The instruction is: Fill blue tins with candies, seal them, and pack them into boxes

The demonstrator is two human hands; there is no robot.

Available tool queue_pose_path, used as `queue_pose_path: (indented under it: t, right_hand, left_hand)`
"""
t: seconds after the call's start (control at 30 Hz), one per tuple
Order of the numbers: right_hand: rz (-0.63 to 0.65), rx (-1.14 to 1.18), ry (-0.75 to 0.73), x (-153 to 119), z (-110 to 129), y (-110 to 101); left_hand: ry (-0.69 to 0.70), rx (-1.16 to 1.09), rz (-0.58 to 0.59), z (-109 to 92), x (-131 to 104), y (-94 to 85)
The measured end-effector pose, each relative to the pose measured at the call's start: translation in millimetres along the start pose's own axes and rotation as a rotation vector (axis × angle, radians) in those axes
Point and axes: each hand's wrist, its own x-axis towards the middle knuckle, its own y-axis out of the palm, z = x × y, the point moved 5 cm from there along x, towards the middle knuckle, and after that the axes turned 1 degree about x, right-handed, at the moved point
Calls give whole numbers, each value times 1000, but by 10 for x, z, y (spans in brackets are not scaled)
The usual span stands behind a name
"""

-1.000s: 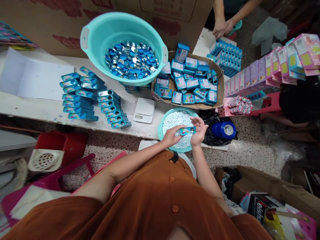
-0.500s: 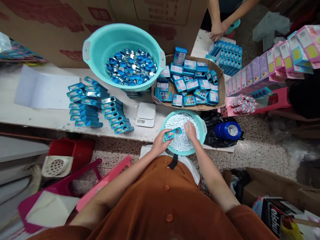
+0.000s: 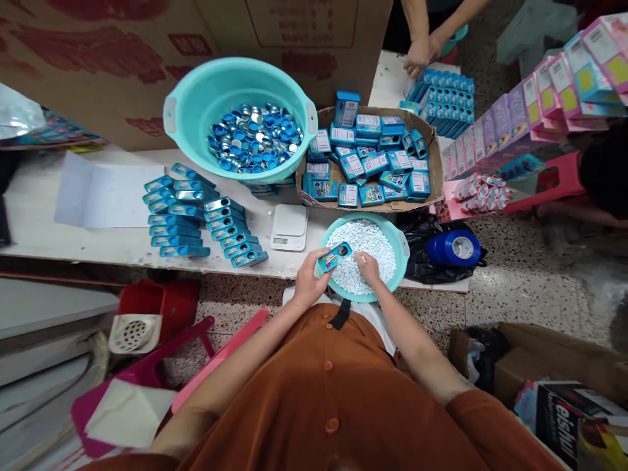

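Note:
My left hand (image 3: 310, 282) grips a small blue candy box (image 3: 334, 256), tilted, with a dark round hole at its upper right end. Just right of that hole, my right hand (image 3: 367, 268) is closed, fingertips drawn together; whatever they hold is too small to make out. Both hands are over a turquoise bowl (image 3: 403, 254) full of small white candies (image 3: 363, 239). Beyond it, a cardboard tray (image 3: 436, 167) holds many more blue candy boxes (image 3: 375, 163). Left of the bowl lies a white digital scale (image 3: 289, 226).
Rows of blue boxes (image 3: 179, 226) stand on the table's left. Behind them, a big turquoise basin (image 3: 235, 75) holds round blue-and-silver caps (image 3: 258, 137). Blue tape (image 3: 454, 248) lies right of the bowl. Another person's hands (image 3: 419, 55) are near stacked boxes at the back right.
My right hand has risen from the candies and moved left beside the box's hole, its fingers now closed. My left hand keeps the box, now tilted more. The view has shifted slightly.

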Motion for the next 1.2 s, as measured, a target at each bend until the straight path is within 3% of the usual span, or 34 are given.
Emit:
queue_pose_path:
  t: [0.17, 0.27, 0.37, 0.53, 0.77, 0.93, 1.1, 1.2]
  right_hand:
    - [25, 737, 394, 20, 214, -51]
    - [64, 1043, 399, 6, 486, -160]
    - [19, 1161, 335, -55, 727, -297]
    - [-48, 1140, 218, -155, 1035, -357]
    - [-143, 988, 118, -248, 1185, -276]
    - [-195, 875, -20, -272, 1318, -306]
    - [-226, 859, 6, -256, 1338, -311]
    - [-226, 890, -3, -250, 1329, -306]
  left_hand:
    - [-20, -4, 56, -10, -1, 110]
    - [8, -4, 107, -34, -1, 166]
    - [26, -7, 169, -50, -5, 223]
    - [50, 1, 254, -77, 0, 321]
    - [97, 19, 323, -175, 83, 387]
    - [-30, -42, 276, -157, 129, 419]
    - [46, -46, 319, -169, 151, 461]
    - [-13, -72, 271, -115, 169, 465]
